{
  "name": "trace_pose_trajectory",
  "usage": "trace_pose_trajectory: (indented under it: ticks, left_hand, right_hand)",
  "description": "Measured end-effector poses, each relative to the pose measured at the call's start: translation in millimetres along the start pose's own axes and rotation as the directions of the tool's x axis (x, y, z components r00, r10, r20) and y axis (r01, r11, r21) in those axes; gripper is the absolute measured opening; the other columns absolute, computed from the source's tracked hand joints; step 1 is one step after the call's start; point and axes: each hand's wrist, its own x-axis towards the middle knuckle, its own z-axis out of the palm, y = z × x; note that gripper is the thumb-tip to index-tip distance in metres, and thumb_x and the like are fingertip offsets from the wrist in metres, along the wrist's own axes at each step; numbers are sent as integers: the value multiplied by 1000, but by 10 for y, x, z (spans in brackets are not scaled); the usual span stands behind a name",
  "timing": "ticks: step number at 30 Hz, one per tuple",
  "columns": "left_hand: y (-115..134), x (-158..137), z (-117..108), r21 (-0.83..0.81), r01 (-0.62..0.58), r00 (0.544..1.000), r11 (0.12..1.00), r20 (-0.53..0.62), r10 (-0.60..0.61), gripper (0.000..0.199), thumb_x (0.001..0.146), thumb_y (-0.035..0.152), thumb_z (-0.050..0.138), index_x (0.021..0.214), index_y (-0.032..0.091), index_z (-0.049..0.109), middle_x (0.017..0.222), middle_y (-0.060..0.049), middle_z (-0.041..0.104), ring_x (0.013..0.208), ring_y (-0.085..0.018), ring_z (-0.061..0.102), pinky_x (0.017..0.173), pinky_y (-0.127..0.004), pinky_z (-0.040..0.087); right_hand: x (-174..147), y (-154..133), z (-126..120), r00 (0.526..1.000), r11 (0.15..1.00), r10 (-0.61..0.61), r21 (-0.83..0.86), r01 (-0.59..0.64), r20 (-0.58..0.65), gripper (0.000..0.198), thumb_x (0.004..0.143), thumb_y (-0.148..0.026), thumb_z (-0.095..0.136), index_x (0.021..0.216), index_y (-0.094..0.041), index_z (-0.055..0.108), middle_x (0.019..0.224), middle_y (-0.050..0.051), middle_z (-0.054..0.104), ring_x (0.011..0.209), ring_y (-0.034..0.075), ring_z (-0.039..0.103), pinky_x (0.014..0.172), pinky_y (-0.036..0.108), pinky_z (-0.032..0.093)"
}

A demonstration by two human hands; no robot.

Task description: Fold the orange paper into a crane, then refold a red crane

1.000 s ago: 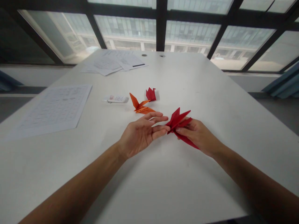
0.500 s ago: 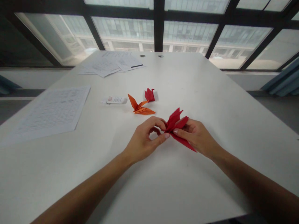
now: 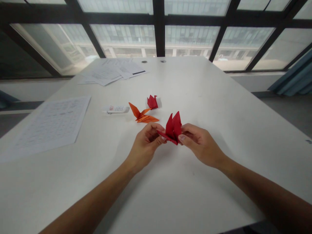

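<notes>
Red folded paper (image 3: 173,126), held between the two hands over the middle of the table (image 3: 158,198), with two pointed flaps standing up and a narrower point directed to the left. The left hand (image 3: 143,144) pinches this left point, thumb on the near side and the curled fingers behind. The right hand (image 3: 203,144) is closed on the opposite edge, its thumb pressed to the near face; the fingertips behind the paper are partly hidden. Just beyond the left hand lies an orange folded paper (image 3: 140,116), its points spread to the upper left and to the right. Behind it rests a small red paper crane (image 3: 152,102), upright, with the bent head turned to the right. A white tube (image 3: 118,109) bearing printed marks, too small to read, lies on its side to the left of the orange piece. Farther left is a printed sheet (image 3: 56,123); overlapping papers (image 3: 104,73) occupy the far left part of the table, near two round holes (image 3: 144,61) by the far edge. Beyond stand dark-framed windows (image 3: 159,35), with a blue curtain (image 3: 293,79) at right.
</notes>
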Motion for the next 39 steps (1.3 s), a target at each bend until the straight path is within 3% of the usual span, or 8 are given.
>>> trace_pose_trajectory:
  ticks: [5,9,12,19,25,31,36,39]
  left_hand:
    - [-40,-3,0,-76,72,997,994,-7,-73,23,81,20,83,94,20,65,93,-1,69,84,-14,65,78,-25,52]
    - [-45,-17,22,-237,225,971,945,-25,-237,17,90,30,75,100,20,65,98,-2,69,83,-13,66,75,-24,54]
    - [-45,-20,21,-310,268,958,912,-9,-285,13,95,32,69,101,20,66,91,-1,68,81,-12,65,75,-22,54]
    - [-52,-35,-18,-128,166,986,978,41,-162,19,88,25,77,105,21,69,100,-2,69,89,-15,64,83,-25,53]
    - [-86,-37,-34,2,128,990,992,61,-128,16,92,31,73,101,21,63,96,-2,67,85,-15,63,80,-29,53]
    - [-87,-32,-39,37,130,989,991,61,-132,15,96,34,69,99,20,63,93,-2,66,82,-14,61,81,-30,51]
    - [-85,-43,-40,-38,117,987,992,115,-112,13,93,25,69,103,19,63,95,-2,65,85,-15,60,77,-28,50]
    - [-72,-59,-1,-66,87,989,994,121,-78,36,84,19,79,114,23,59,103,-2,64,93,-16,60,76,-27,49]
  right_hand:
    - [-51,28,33,961,903,-272,-359,235,-56,9,97,-27,64,105,-23,68,103,7,70,89,21,66,81,36,55]
    - [-44,90,40,915,830,-396,-455,322,-76,21,97,-20,63,117,-23,67,109,8,72,95,21,68,82,35,58]
    - [-33,109,36,906,817,-418,-466,340,-72,21,97,-17,63,117,-22,68,110,7,73,97,20,69,86,34,58]
    - [-34,65,27,957,896,-248,-411,167,-153,11,93,-17,66,102,-22,69,94,2,75,78,17,70,72,29,57]
    - [-40,101,23,979,974,-58,-225,13,-195,9,95,-28,66,103,-24,65,93,2,77,81,19,73,67,29,57]
    - [-42,81,37,986,999,48,-3,-49,-160,14,98,-35,64,104,-23,65,93,3,76,77,17,72,64,27,57]
    - [-23,90,44,980,986,124,126,-105,-155,17,97,-38,66,97,-21,65,86,2,76,66,14,68,60,26,55]
    - [-12,92,41,972,979,169,144,-146,-166,20,96,-40,68,101,-21,64,86,3,77,61,14,67,58,27,55]
